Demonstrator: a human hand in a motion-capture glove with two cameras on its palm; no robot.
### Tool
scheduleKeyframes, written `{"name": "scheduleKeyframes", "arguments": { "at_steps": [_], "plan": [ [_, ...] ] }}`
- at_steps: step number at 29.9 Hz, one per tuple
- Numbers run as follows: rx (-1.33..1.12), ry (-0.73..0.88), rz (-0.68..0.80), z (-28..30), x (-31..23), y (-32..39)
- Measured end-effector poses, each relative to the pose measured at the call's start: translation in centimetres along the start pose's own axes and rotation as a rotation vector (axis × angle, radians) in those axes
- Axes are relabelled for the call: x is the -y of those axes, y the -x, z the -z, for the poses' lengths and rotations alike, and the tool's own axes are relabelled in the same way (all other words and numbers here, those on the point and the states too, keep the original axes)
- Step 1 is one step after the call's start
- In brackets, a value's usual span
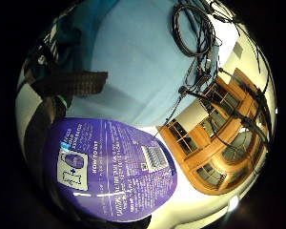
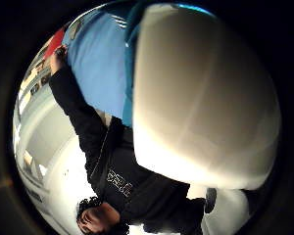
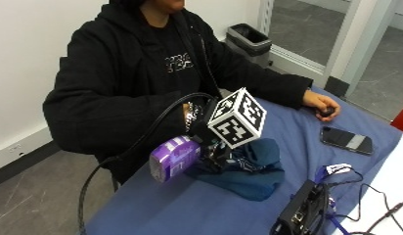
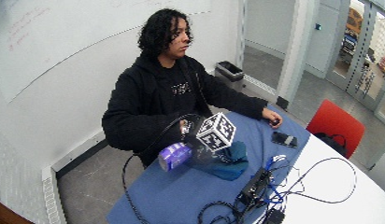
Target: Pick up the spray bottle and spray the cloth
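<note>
Purple-labelled plastic spray bottle (image 3: 174, 157) tipped on its side, lifted off the blue-covered bench (image 3: 189, 210), held by the black-gloved right hand (image 3: 203, 128), fingers curled round it. Dark teal crumpled cloth (image 3: 254, 169) lies on the bench at 3 o'clock of the bottle, just beside. Black phone (image 3: 345, 139) at 2 o'clock, well apart.

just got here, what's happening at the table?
A person seated at a table covered in blue cloth holds a purple-labelled spray bottle in the gloved right hand, lifted off the table and lying roughly sideways. Right beside it, a dark teal cloth lies bunched on the table. The little finger side palm view shows the bottle's label close against the palm. The bare left hand rests further along the table, near a phone. Whether spray is coming out cannot be told.
</note>
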State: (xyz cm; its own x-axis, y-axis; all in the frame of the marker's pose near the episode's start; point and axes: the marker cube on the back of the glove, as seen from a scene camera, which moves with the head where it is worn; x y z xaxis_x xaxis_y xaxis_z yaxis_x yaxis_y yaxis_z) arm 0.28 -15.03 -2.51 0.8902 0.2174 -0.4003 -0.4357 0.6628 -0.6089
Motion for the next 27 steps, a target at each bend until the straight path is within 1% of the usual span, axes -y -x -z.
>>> {"name": "scheduleKeyframes", "arguments": {
  "at_steps": [4, 8, 12, 18, 22, 27],
  "plan": [
    [0.025, -0.048, 0.045, 1.6, 0.3, 1.6],
    [0.122, -0.173, 0.102, 5.5, 1.9, 4.4],
    [0.181, -0.235, 0.239, 6.0, 0.6, 6.5],
    [0.352, -0.366, 0.435, 8.8, 1.3, 11.3],
    [0.496, -0.43, 0.569, 9.7, 2.4, 15.6],
    [0.758, -0.525, 0.76, 10.0, 4.9, 20.1]
  ]
}}
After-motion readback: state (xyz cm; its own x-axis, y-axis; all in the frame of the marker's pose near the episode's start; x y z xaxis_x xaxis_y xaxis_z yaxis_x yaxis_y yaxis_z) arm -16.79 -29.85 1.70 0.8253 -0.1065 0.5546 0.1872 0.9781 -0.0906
